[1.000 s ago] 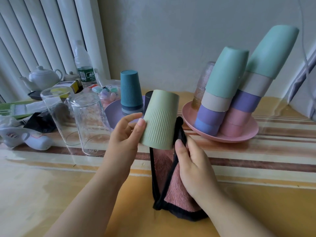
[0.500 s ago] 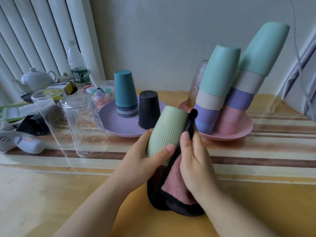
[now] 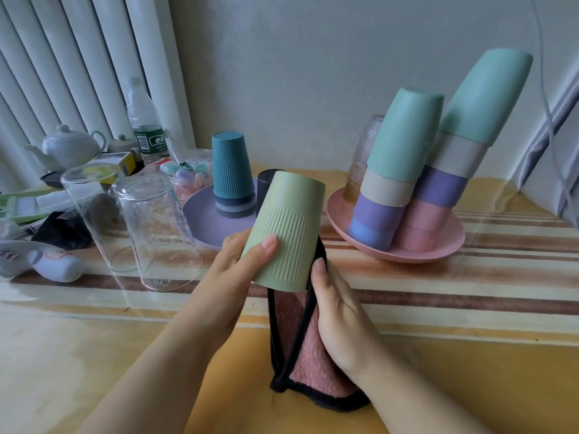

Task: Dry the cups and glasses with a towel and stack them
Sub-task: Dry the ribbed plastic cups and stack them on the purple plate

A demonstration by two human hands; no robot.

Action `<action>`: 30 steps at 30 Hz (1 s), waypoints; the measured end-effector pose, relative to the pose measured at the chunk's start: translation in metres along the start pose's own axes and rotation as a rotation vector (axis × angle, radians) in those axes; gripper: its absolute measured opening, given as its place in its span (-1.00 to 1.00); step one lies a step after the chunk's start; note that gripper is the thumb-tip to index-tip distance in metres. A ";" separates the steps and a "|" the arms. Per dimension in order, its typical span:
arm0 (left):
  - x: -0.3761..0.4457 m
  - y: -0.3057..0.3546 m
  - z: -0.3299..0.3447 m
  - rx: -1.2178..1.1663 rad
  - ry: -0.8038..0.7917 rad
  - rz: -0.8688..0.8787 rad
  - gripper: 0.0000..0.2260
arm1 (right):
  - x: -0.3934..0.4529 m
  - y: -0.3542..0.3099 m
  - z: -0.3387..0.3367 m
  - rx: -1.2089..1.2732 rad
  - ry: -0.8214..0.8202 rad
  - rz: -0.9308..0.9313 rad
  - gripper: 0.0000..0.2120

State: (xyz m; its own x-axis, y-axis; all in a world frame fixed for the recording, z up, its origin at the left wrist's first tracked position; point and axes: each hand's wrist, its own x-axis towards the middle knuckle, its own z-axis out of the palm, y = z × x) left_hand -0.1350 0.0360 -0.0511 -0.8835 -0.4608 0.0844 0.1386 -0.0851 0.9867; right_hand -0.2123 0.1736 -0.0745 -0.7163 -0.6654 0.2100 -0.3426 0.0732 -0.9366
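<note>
— Since the green cup (image 3: 285, 230) is the thing to steer by, what lies nearest the camera from it?

— Below it hangs the towel (image 3: 308, 355), pink with a black edge, running up to the cup's open mouth. The right hand (image 3: 341, 317) grips the towel at the cup's right side, thumb lying along the black edge near the rim; its other fingers are hidden behind the cloth.

— And the left hand?

— The left hand (image 3: 238, 274) holds the cup itself, upside down and tilted, thumb pressed flat on the ribbed lower part, fingers wrapped behind. It is held above the table (image 3: 94, 355).

— Beyond the cup?

— Just behind it, a black cup (image 3: 264, 186) peeks out, standing on a purple plate (image 3: 200, 214). On the same plate, behind and left of the green cup, is a short stack topped by a dark teal cup (image 3: 232, 167), all upside down.

— To the left?

— Two clear glasses (image 3: 156, 227), upside down on the table, one behind the other. Farther left and back are a water bottle (image 3: 144, 120) and a white teapot (image 3: 69, 145).

— To the right?

— A pink plate (image 3: 438, 255) carrying two leaning stacks of cups (image 3: 404, 170), each topped with a mint one, and behind them a frosted glass (image 3: 365, 151) upside down.
</note>
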 end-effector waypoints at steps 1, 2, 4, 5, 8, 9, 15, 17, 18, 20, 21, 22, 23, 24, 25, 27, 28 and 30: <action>0.001 0.000 -0.002 0.016 0.003 0.001 -0.45 | 0.000 -0.001 0.000 0.007 0.003 -0.005 -0.58; 0.002 0.000 -0.003 0.041 -0.001 0.021 -0.47 | 0.001 -0.002 0.000 0.028 0.026 -0.008 -0.60; 0.003 0.001 -0.001 0.119 0.049 0.123 -0.53 | 0.001 -0.004 -0.003 0.081 0.083 -0.031 -0.66; 0.004 0.002 0.000 0.167 0.107 0.192 -0.56 | 0.002 -0.004 -0.003 0.082 0.111 -0.056 -0.71; 0.004 0.004 0.002 0.271 0.206 0.321 -0.66 | 0.001 -0.004 -0.002 -0.048 0.169 -0.109 -0.71; 0.002 0.005 0.003 0.290 0.204 0.319 -0.66 | 0.001 -0.003 0.000 -0.093 0.164 -0.120 -0.68; 0.001 -0.004 0.006 0.520 0.205 0.226 -0.42 | -0.005 -0.004 0.008 -0.335 0.121 -0.228 -0.56; 0.001 -0.007 0.009 0.551 0.125 0.204 -0.49 | -0.003 -0.006 0.007 -0.201 0.157 -0.186 -0.60; -0.001 -0.007 0.012 0.545 0.066 0.184 -0.56 | -0.001 -0.007 0.004 -0.100 0.177 -0.165 -0.59; -0.005 -0.007 0.019 0.493 -0.059 0.125 -0.57 | 0.003 -0.012 -0.006 0.056 0.248 -0.154 -0.52; -0.007 -0.008 0.021 0.452 -0.115 0.089 -0.55 | 0.004 -0.016 -0.012 0.101 0.285 -0.154 -0.51; -0.008 -0.009 0.024 0.400 -0.164 0.054 -0.55 | 0.005 -0.019 -0.018 0.137 0.308 -0.156 -0.56; -0.010 -0.010 0.025 0.328 -0.204 0.019 -0.57 | 0.005 -0.021 -0.022 0.173 0.318 -0.153 -0.63; -0.012 -0.010 0.027 0.239 -0.235 -0.016 -0.62 | 0.005 -0.023 -0.025 0.224 0.323 -0.152 -0.70; -0.013 -0.010 0.028 0.148 -0.257 -0.046 -0.64 | 0.006 -0.022 -0.026 0.277 0.318 -0.144 -0.71; -0.014 -0.010 0.027 -0.013 -0.256 -0.078 -0.53 | 0.005 -0.020 -0.023 0.322 0.255 -0.123 -0.56; -0.013 -0.011 0.025 -0.082 -0.249 -0.078 -0.47 | 0.005 -0.020 -0.020 0.315 0.214 -0.099 -0.51; -0.008 -0.010 0.020 -0.168 -0.243 -0.040 -0.39 | 0.003 -0.014 -0.013 0.296 0.152 -0.060 -0.54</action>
State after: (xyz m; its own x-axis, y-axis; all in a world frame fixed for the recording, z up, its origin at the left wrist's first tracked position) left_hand -0.1381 0.0580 -0.0593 -0.9682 -0.2306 0.0967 0.1557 -0.2534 0.9548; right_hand -0.2176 0.1807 -0.0570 -0.7905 -0.5417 0.2858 -0.2117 -0.1961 -0.9575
